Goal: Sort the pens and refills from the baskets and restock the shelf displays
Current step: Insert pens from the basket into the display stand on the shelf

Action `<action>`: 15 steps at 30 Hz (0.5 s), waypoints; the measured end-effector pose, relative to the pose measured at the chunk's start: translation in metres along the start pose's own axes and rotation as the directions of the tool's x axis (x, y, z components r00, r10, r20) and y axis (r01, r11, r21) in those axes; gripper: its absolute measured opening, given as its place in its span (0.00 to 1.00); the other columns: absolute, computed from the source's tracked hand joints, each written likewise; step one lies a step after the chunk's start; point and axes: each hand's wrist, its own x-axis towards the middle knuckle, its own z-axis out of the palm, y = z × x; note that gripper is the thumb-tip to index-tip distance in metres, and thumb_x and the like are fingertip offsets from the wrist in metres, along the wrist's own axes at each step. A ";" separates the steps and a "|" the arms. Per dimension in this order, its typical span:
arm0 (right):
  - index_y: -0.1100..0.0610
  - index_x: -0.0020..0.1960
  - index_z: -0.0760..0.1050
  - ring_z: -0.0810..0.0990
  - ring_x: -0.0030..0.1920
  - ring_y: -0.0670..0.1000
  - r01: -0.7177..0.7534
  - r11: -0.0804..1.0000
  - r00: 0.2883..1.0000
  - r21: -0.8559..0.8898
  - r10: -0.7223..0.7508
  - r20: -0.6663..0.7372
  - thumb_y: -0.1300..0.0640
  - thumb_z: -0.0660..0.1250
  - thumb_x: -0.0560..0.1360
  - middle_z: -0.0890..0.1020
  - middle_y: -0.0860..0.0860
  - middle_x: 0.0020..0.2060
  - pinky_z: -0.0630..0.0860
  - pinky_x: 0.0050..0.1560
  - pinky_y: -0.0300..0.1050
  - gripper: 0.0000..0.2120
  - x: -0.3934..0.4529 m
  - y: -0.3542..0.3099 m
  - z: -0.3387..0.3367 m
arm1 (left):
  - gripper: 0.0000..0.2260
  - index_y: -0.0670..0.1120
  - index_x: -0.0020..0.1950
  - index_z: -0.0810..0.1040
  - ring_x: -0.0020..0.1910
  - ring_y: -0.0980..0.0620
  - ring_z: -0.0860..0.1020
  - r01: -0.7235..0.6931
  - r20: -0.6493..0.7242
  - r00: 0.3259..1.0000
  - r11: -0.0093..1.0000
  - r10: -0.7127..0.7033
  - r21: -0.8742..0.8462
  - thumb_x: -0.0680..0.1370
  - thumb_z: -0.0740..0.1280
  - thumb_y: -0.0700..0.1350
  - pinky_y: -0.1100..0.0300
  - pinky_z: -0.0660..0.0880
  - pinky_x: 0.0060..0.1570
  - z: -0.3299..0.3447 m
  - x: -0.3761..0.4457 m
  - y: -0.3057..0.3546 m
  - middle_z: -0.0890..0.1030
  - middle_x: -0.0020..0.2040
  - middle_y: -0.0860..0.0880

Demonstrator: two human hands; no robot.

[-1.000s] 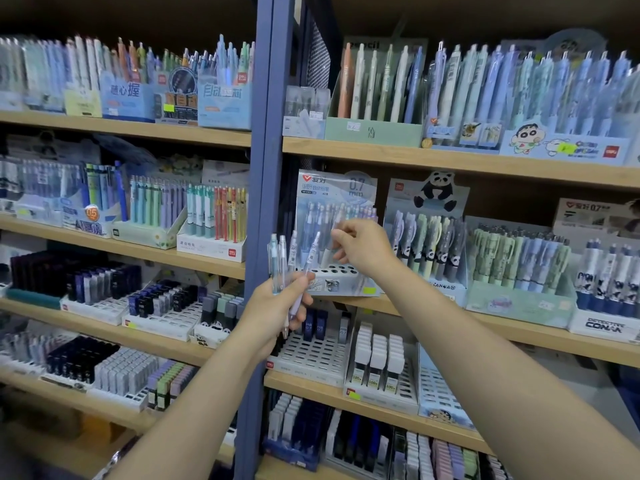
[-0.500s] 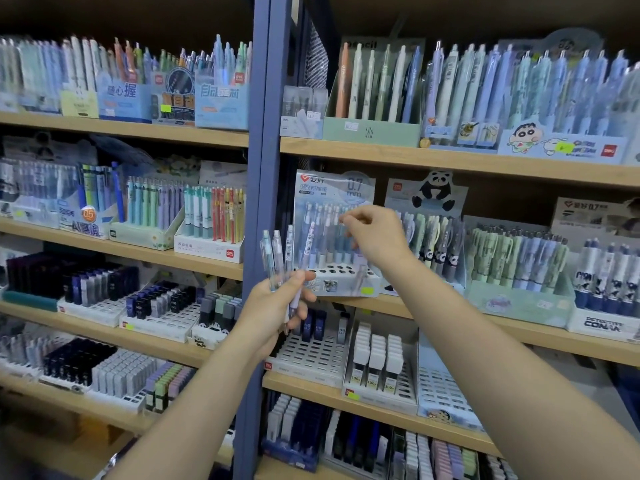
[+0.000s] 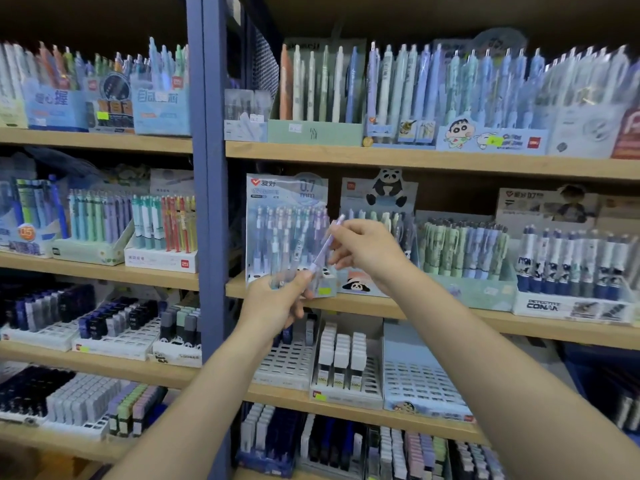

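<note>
A: Quick one. What have I got in each hand?

B: Right hand point(image 3: 367, 251) pinches a lilac pen point(image 3: 325, 245), tilted, in front of the 0.7 mm display box point(image 3: 287, 233) on the middle shelf point(image 3: 450, 315). Left hand point(image 3: 277, 303) is curled round a few clear pens point(image 3: 287, 280), just below it.

A: Handling?

B: I'd judge light, stiff, smooth plastic, so slippery. Take it mid-barrel, which keeps the tip free for the slot.

A: Anything I can't read?

B: The pen's lower end blurs into the left hand; can't tell if they touch. Bundle count unclear. Empty slots are hidden behind both hands. No baskets in view.
</note>
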 end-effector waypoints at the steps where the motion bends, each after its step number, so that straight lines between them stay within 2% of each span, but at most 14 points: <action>1: 0.63 0.44 0.78 0.82 0.34 0.50 -0.001 1.000 1.000 0.019 0.001 0.001 0.53 0.64 0.82 0.81 0.53 0.33 0.78 0.36 0.40 0.14 -0.002 0.000 -0.002 | 0.08 0.44 0.46 0.82 0.23 0.55 0.69 -0.013 -0.014 1.000 1.000 0.013 0.007 0.77 0.73 0.48 0.65 0.62 0.21 0.003 0.001 -0.001 0.81 0.34 0.47; 5: 0.65 0.46 0.78 0.82 0.32 0.49 -0.003 1.000 0.999 0.010 0.003 -0.045 0.55 0.65 0.82 0.82 0.56 0.34 0.80 0.37 0.41 0.13 -0.004 0.004 -0.006 | 0.07 0.46 0.51 0.81 0.23 0.55 0.68 -0.015 -0.061 0.998 1.000 0.017 0.028 0.75 0.76 0.45 0.65 0.64 0.21 0.011 0.006 -0.004 0.78 0.33 0.48; 7: 0.65 0.46 0.79 0.82 0.33 0.51 0.025 0.999 0.991 0.032 -0.020 -0.133 0.57 0.65 0.82 0.82 0.56 0.34 0.83 0.41 0.46 0.11 0.000 0.005 -0.011 | 0.08 0.44 0.51 0.81 0.24 0.54 0.69 0.002 -0.051 0.999 0.999 0.001 0.050 0.76 0.75 0.46 0.64 0.65 0.22 0.011 0.008 -0.004 0.76 0.30 0.49; 10: 0.61 0.48 0.80 0.83 0.35 0.53 0.081 0.996 0.955 0.043 -0.065 -0.290 0.58 0.65 0.81 0.83 0.55 0.33 0.84 0.46 0.53 0.08 0.008 0.006 -0.021 | 0.11 0.42 0.55 0.80 0.25 0.55 0.71 0.032 -0.035 0.999 0.996 -0.029 0.087 0.78 0.72 0.49 0.63 0.68 0.25 0.004 0.010 -0.006 0.80 0.31 0.49; 15: 0.56 0.47 0.79 0.82 0.36 0.50 0.105 0.990 0.942 -0.090 -0.128 -0.311 0.58 0.61 0.83 0.82 0.52 0.32 0.81 0.48 0.49 0.09 0.017 0.006 -0.023 | 0.10 0.41 0.60 0.80 0.29 0.55 0.73 0.039 0.020 0.999 0.998 -0.040 0.040 0.81 0.68 0.44 0.61 0.67 0.29 -0.006 0.010 -0.009 0.82 0.37 0.50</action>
